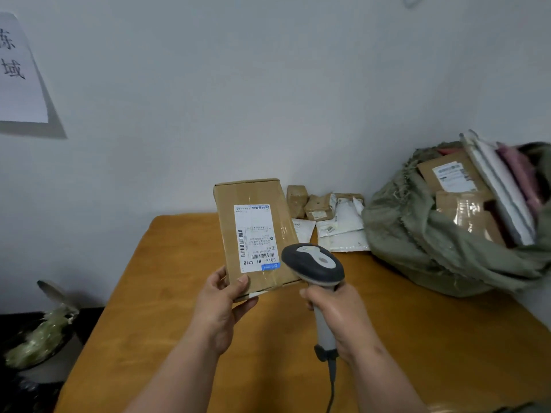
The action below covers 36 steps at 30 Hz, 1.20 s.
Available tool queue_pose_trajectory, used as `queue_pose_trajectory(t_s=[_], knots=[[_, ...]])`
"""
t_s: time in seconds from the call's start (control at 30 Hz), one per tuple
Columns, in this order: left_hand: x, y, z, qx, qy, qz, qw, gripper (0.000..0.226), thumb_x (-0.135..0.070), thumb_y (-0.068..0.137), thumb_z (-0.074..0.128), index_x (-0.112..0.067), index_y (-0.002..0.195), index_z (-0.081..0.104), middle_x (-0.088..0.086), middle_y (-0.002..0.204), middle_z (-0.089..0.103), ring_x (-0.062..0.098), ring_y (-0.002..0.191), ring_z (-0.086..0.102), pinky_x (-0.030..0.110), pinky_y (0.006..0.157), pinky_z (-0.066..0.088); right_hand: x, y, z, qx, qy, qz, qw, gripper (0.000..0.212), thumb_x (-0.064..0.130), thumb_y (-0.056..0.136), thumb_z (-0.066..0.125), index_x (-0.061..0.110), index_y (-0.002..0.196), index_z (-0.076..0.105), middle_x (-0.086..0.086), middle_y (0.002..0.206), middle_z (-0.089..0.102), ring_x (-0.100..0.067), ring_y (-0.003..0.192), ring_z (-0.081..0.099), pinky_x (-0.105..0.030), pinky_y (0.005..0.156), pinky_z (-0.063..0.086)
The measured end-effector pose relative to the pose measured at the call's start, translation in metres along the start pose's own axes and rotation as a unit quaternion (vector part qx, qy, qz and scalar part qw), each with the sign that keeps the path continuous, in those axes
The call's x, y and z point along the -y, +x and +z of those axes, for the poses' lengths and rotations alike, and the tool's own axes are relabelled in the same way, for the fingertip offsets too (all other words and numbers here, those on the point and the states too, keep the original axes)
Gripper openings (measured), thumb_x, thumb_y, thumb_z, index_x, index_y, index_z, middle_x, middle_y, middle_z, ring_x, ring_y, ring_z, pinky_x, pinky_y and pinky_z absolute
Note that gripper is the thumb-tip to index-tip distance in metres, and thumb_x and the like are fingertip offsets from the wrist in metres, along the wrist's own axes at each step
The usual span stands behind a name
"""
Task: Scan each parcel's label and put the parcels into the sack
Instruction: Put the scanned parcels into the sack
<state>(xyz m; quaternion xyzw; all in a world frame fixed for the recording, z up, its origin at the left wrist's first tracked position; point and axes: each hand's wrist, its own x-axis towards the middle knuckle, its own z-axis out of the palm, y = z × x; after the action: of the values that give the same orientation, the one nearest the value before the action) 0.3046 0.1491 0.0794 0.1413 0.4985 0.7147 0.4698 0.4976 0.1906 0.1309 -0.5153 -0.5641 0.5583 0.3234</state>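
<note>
A flat brown cardboard box point(253, 231) is held upright above the far part of a wooden table point(167, 293), its broad face turned toward the camera. A white label point(255, 237) with barcodes and printed characters is stuck on that face, a small blue tag sits at the label's lower corner, and clear tape is seen running across the cardboard. The box is gripped at its lower left corner by the left hand point(222, 305), the thumb laid on the front and the fingers curled behind. A grey and white scanner point(313, 265) is clasped by its handle in the right hand point(340, 317), fingers wrapped tight, with its head raised just beside the lower right edge of the box.

At the table's right end a green sack point(423, 234) is slumped open. Brown boxes, one bearing a white label, and white and pink envelopes are seen inside it. Between box and sack, small brown parcels point(313, 204) and white mailers point(343, 228) are piled against the wall.
</note>
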Motion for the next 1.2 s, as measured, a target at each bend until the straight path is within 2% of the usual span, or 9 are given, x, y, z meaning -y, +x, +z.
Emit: queue_pose_trajectory(t_s=[0.2, 0.37, 0.5, 0.67, 0.83, 0.9, 1.0, 1.1, 1.2], knots=[[0.022, -0.002, 0.083, 0.070, 0.029, -0.025, 0.997, 0.046, -0.005, 0.089, 0.069, -0.016, 0.131, 0.055, 0.011, 0.117, 0.072, 0.022, 0.092, 0.071, 0.030, 0.060, 0.059, -0.008, 0.006, -0.070, -0.058, 0.063, 0.019, 0.996, 0.031, 0.018, 0.080, 0.080, 0.022, 0.106, 0.064, -0.004, 0.095, 0.071, -0.021, 0.090, 0.068, -0.039, 0.085, 0.051], [0.059, -0.005, 0.183, 0.126, 0.049, -0.037, 0.990, 0.040, -0.014, 0.088, 0.070, -0.022, 0.126, 0.058, 0.005, 0.107, 0.076, 0.018, 0.091, 0.074, 0.028, 0.063, 0.058, -0.017, 0.022, -0.163, -0.090, 0.092, 0.016, 0.992, 0.039, 0.022, 0.079, 0.082, 0.023, 0.113, 0.064, -0.002, 0.098, 0.072, -0.021, 0.087, 0.072, -0.037, 0.077, 0.052], [0.091, -0.012, 0.265, 0.175, 0.079, -0.032, 0.981, 0.036, -0.020, 0.092, 0.068, -0.026, 0.126, 0.061, 0.001, 0.109, 0.076, 0.015, 0.096, 0.074, 0.028, 0.069, 0.059, -0.024, 0.036, -0.241, -0.140, 0.120, -0.003, 0.983, 0.039, 0.020, 0.079, 0.082, 0.018, 0.114, 0.064, -0.004, 0.090, 0.075, -0.023, 0.092, 0.072, -0.046, 0.090, 0.057], [0.117, -0.014, 0.345, 0.208, 0.180, 0.021, 0.961, 0.036, -0.024, 0.095, 0.065, -0.037, 0.129, 0.058, -0.013, 0.109, 0.073, 0.008, 0.095, 0.071, 0.031, 0.081, 0.058, -0.026, 0.062, -0.316, -0.209, 0.181, -0.023, 0.961, 0.039, 0.013, 0.081, 0.081, 0.016, 0.116, 0.065, -0.007, 0.105, 0.071, -0.025, 0.101, 0.068, -0.042, 0.089, 0.057], [0.129, -0.001, 0.416, 0.262, 0.328, 0.093, 0.903, 0.043, -0.029, 0.100, 0.057, -0.041, 0.140, 0.049, -0.014, 0.122, 0.061, 0.007, 0.109, 0.059, 0.024, 0.086, 0.049, -0.028, 0.092, -0.366, -0.279, 0.191, -0.056, 0.940, 0.041, 0.015, 0.083, 0.078, 0.009, 0.121, 0.065, -0.010, 0.112, 0.068, -0.029, 0.107, 0.063, -0.041, 0.087, 0.050], [0.132, 0.008, 0.441, 0.291, 0.367, 0.114, 0.876, 0.042, -0.031, 0.101, 0.055, -0.041, 0.140, 0.048, -0.018, 0.118, 0.059, 0.003, 0.107, 0.057, 0.017, 0.079, 0.043, -0.027, 0.104, -0.381, -0.313, 0.195, -0.065, 0.927, 0.054, 0.019, 0.082, 0.080, 0.012, 0.132, 0.060, -0.006, 0.121, 0.066, -0.025, 0.113, 0.061, -0.044, 0.096, 0.050], [0.136, 0.025, 0.471, 0.315, 0.413, 0.139, 0.843, 0.041, -0.033, 0.101, 0.055, -0.036, 0.141, 0.050, -0.016, 0.118, 0.060, 0.007, 0.110, 0.056, 0.018, 0.082, 0.040, -0.021, 0.119, -0.399, -0.330, 0.235, -0.084, 0.910, 0.061, 0.016, 0.080, 0.082, 0.013, 0.136, 0.058, -0.014, 0.133, 0.060, -0.035, 0.124, 0.056, -0.049, 0.107, 0.045], [0.136, 0.044, 0.492, 0.345, 0.432, 0.140, 0.821, 0.040, -0.040, 0.101, 0.054, -0.038, 0.141, 0.051, -0.016, 0.118, 0.062, 0.009, 0.115, 0.057, 0.020, 0.086, 0.037, -0.015, 0.139, -0.417, -0.354, 0.230, -0.107, 0.900, 0.058, 0.015, 0.083, 0.078, 0.005, 0.136, 0.056, -0.022, 0.131, 0.061, -0.037, 0.118, 0.061, -0.051, 0.100, 0.050], [0.138, 0.074, 0.498, 0.282, 0.417, 0.130, 0.854, 0.030, -0.050, 0.100, 0.047, -0.040, 0.123, 0.064, -0.021, 0.105, 0.059, 0.014, 0.112, 0.056, 0.026, 0.089, 0.041, -0.008, 0.159, -0.422, -0.371, 0.229, -0.117, 0.892, 0.071, 0.019, 0.078, 0.081, 0.019, 0.141, 0.048, -0.005, 0.129, 0.061, -0.025, 0.117, 0.061, -0.050, 0.095, 0.053]])
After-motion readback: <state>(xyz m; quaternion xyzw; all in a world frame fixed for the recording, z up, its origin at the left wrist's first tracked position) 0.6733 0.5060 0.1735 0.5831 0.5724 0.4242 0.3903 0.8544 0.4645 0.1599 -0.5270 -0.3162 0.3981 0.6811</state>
